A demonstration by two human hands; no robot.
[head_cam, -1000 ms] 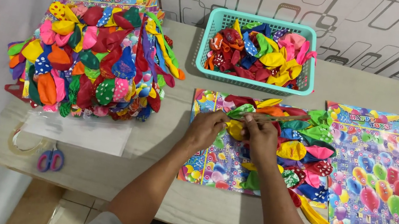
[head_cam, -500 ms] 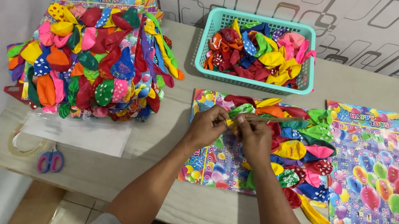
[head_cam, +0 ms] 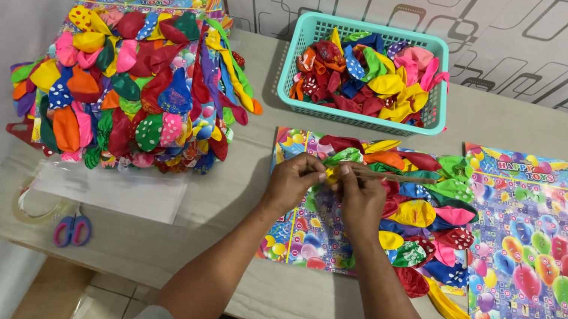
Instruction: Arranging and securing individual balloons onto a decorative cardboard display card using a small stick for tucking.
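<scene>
A colourful printed card (head_cam: 289, 221) lies in front of me with several flat balloons (head_cam: 427, 213) fixed across its right part. My left hand (head_cam: 295, 182) and my right hand (head_cam: 361, 198) meet over the card's upper middle. Both pinch a yellow balloon (head_cam: 333, 177) at a thin strip that runs across the card. The fingertips hide how the balloon sits on the strip.
A teal basket (head_cam: 288, 84) of loose balloons stands at the back. A tall stack of balloon-covered cards (head_cam: 131, 93) sits at the left. A bare printed card (head_cam: 546, 277) lies at the right. Scissors (head_cam: 73, 230), a tape roll (head_cam: 37, 205) and clear plastic bags (head_cam: 112, 189) lie near the front left edge.
Both hands have shifted slightly left along the strip and stay pinched on the yellow balloon. Nothing else has moved.
</scene>
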